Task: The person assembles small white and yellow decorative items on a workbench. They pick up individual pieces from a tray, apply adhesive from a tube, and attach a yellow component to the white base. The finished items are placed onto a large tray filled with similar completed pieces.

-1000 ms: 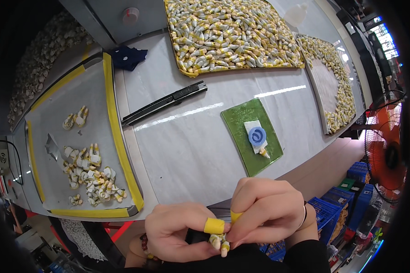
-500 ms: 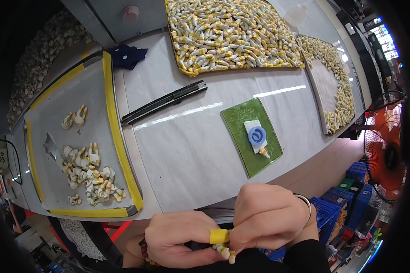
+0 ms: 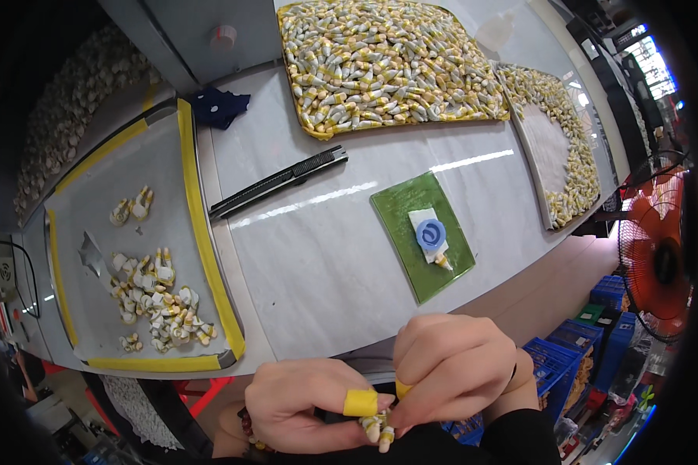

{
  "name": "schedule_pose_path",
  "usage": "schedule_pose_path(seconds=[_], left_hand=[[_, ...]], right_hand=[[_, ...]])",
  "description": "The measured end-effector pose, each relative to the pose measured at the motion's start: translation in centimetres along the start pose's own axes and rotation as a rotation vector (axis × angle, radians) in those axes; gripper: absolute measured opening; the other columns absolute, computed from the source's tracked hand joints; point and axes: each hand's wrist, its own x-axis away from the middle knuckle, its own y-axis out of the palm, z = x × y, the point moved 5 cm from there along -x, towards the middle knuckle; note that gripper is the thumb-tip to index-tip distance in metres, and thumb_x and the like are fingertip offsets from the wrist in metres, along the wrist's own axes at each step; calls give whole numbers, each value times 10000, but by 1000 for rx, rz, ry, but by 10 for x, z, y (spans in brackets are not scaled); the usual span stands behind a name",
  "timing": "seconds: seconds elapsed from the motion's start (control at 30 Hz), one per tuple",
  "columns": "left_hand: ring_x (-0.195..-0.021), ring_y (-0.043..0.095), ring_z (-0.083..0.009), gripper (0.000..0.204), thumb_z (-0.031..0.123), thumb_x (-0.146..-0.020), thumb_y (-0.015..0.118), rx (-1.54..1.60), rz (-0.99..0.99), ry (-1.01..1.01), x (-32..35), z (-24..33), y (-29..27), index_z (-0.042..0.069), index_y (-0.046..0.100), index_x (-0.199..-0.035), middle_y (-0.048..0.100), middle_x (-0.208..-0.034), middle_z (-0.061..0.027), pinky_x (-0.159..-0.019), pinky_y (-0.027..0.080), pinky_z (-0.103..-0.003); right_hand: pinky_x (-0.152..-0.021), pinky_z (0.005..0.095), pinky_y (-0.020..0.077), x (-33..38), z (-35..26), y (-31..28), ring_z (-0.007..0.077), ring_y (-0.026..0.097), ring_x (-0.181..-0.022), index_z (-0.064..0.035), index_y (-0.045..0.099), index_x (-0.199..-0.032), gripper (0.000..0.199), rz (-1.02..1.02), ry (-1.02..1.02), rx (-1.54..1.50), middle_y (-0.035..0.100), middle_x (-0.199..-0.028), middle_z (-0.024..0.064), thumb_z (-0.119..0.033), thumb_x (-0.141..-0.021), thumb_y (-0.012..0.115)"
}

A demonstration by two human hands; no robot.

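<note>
Small capped piece (image 3: 378, 427) pinched between left hand (image 3: 306, 404) and right hand (image 3: 454, 372)

Left hand (image 3: 310, 407) and right hand (image 3: 454, 372) pinch together, fingertips meeting.

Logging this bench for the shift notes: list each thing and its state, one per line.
Left hand: pinching small yellow-white pieces, yellow guard on thumb.
Right hand: closed on the same pieces.
Utility knife: lying flat, untouched.
Left tray: sparsely filled.
Far tray: heaped full.
Right tray: partly filled.
Fan: cannot tell if running.
</note>
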Motion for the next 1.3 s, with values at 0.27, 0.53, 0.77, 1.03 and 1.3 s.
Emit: schedule_pose_path(seconds=[0.27, 0.53, 0.77, 1.03, 1.3], left_hand=[[-656, 651, -280, 129, 15, -765, 704, -686, 74, 42, 14, 94, -20, -67, 640, -842, 656, -761, -196, -603, 522, -323], [-846, 572, -290, 288, 39, -704, 653, -1825, 534, -263, 46, 146, -134, -42, 583, -971, 608, -896, -159, -784, 430, -345], [-833, 596, -300, 305, 74, -688, 676, -1634, 389, -152, 11, 171, -118, -31, 608, -966, 628, -875, -156, -764, 443, -353], [-786, 647, -196, 291, 108, -750, 713, -1626, 273, -270, -71, 161, -208, -38, 611, -980, 646, -831, -139, -683, 503, -281], [-951, 600, -320, 460, 251, -775, 696, -1899, 326, -282, -141, 104, -302, 57, 585, -1177, 615, -1044, -171, -813, 488, -396]], right_hand=[[-653, 306, 432, -15, -47, -45, 211, 545, -729, -10, 623, -902, 168, 90, -159, 517, 570, -857, 84, -18, -754, 703], [-894, 326, 401, -72, -26, -271, 194, 523, -1030, 66, 428, -1277, 773, 738, 283, 608, 523, -1176, 180, -335, -714, 774], [-893, 309, 364, -88, 52, -366, 150, 546, -1011, -66, 681, -1065, 459, 624, 694, 686, 661, -1003, 48, -364, -727, 769], [-762, 261, 499, -75, -18, -245, 121, 625, -857, 14, 553, -1057, 263, 397, 221, 592, 654, -932, 65, -143, -859, 628], [-472, 410, 429, 23, -25, -103, 370, 568, -529, -35, 505, -871, 316, -146, 534, 1038, 554, -577, 170, -258, -763, 702]])
